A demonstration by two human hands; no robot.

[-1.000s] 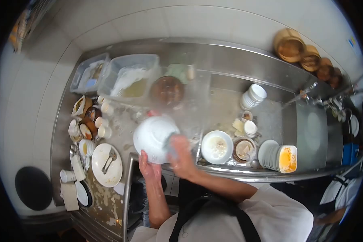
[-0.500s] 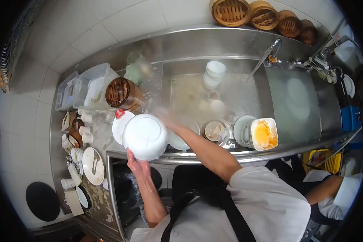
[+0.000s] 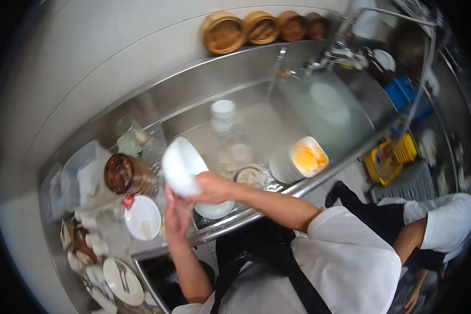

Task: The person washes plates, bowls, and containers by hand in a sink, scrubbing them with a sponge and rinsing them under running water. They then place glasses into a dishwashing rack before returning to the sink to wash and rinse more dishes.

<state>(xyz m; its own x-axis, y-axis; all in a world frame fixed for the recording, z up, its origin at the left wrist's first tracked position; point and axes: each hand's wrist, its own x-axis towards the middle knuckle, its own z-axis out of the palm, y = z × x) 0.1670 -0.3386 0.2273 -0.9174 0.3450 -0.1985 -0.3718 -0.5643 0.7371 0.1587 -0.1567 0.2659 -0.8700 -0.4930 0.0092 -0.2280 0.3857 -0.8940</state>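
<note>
Both hands hold a round white ceramic bowl [image 3: 180,165], tilted on edge above the steel sink [image 3: 261,123]. The right hand [image 3: 210,188] has its grip clamped on the bowl's lower rim; the left hand [image 3: 177,217] sits just beneath, touching it, though whether its fingers close I cannot tell. Another white bowl [image 3: 214,209] lies in the sink below, near a stack of white plates [image 3: 298,159].

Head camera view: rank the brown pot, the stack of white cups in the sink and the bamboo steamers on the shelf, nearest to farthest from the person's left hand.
1. Brown pot: on the counter, just left of the left hand.
2. Stack of white cups: in the sink, up and right.
3. Bamboo steamers: on the back shelf, farthest.
</note>
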